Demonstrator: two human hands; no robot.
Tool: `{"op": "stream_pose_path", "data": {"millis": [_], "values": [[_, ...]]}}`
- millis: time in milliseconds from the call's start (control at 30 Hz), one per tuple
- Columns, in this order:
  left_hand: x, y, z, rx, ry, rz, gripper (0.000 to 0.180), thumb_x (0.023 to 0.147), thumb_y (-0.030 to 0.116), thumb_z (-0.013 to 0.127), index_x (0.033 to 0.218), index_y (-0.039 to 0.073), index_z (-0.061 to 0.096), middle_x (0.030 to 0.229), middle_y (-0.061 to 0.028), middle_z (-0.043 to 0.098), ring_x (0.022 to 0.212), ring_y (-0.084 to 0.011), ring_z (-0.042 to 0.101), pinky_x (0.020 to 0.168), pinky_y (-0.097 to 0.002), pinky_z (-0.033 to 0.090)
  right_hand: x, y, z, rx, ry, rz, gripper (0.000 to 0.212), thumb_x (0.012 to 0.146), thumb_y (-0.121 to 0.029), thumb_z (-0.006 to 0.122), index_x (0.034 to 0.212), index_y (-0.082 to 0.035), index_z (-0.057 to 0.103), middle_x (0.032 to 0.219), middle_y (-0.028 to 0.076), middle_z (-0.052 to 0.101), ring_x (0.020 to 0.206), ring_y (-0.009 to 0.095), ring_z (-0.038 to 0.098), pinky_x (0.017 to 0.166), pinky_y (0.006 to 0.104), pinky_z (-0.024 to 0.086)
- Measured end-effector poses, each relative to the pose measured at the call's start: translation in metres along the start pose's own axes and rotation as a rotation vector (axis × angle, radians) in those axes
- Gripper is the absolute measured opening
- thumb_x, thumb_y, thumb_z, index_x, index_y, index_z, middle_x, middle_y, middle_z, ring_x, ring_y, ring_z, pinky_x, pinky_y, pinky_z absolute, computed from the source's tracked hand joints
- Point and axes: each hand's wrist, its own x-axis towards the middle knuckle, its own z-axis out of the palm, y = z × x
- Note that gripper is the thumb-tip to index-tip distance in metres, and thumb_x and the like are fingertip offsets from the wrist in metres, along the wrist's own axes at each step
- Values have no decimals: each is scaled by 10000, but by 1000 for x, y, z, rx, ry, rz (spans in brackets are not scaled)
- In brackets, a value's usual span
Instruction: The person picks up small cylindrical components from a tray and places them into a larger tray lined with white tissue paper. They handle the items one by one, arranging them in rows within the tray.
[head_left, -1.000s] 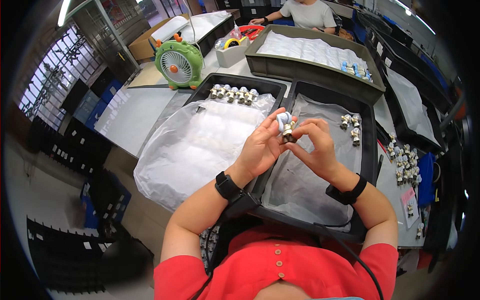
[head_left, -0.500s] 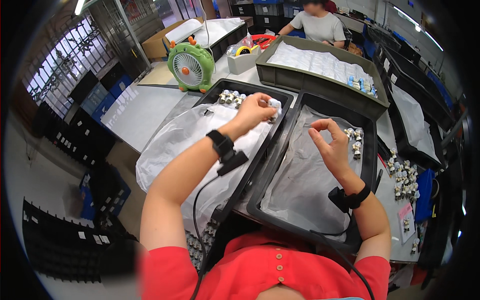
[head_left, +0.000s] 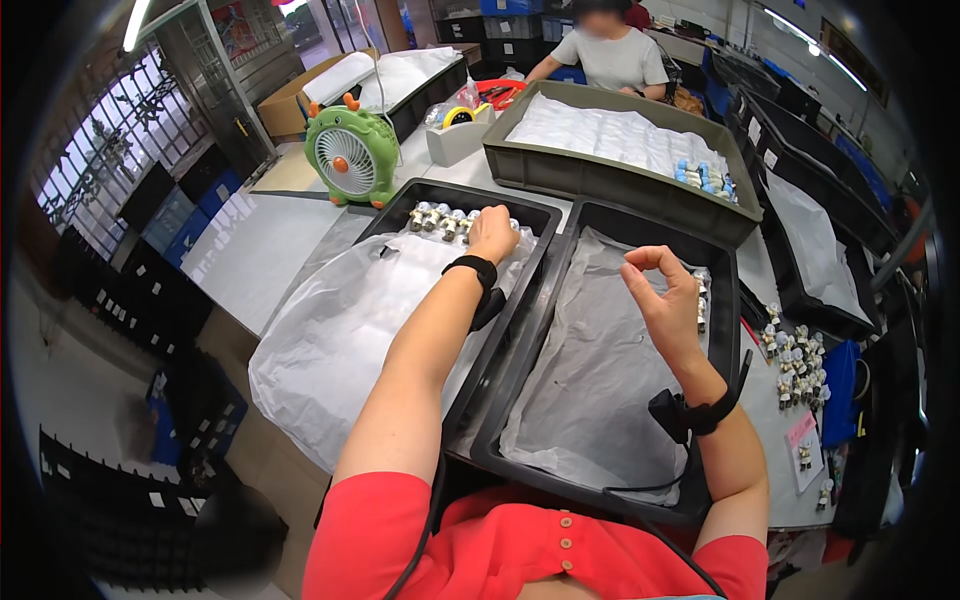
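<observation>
My left hand (head_left: 492,237) is closed at the far end of the left black tray (head_left: 546,216), beside a row of small white-and-dark figurines (head_left: 448,222). A pale figurine (head_left: 514,225) shows at its fingertips, partly hidden by the hand. White film (head_left: 340,330) covers much of that tray and hangs over its left side. Above the right black tray (head_left: 735,262) hovers my right hand (head_left: 665,295), thumb and forefinger curved with a small gap between the tips and nothing visible in them. Just past it, several figurines (head_left: 701,300) stand along that tray's right side on thin sheeting (head_left: 590,370).
A green fan (head_left: 350,150) stands beyond the left tray. Behind the trays sits an olive crate (head_left: 620,185) with white wrapping and blue figurines. Loose figurines (head_left: 797,365) cluster at right, near a blue container (head_left: 843,390). A person (head_left: 610,55) sits across the table.
My left hand has lowered the figurine from above the left tray down to the row's right end. My right hand keeps nearly the same pose. The whole view has shifted slightly.
</observation>
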Motion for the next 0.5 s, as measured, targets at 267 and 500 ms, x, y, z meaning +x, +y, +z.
{"op": "stream_pose_path", "data": {"millis": [267, 500], "values": [[7, -10, 2, -27, -54, 134, 279, 656, 153, 663, 909, 38, 693, 958, -194, 624, 943, -336, 592, 847, -380, 467, 2, 7, -1, -35, -15, 23, 151, 793, -126, 644, 893, -16, 619, 816, 60, 654, 795, 140, 611, 741, 261, 455], [-6, -18, 2, -56, 62, 164, 392, 715, 144, 705, 1083, 48, 611, 1087, -194, 554, 1010, -353, 558, 881, -401, 456, 14, 28, -10, -161, 57, 58, 159, 797, -147, 634, 897, -23, 626, 796, 67, 660, 773, 140, 629, 729, 263, 464]]}}
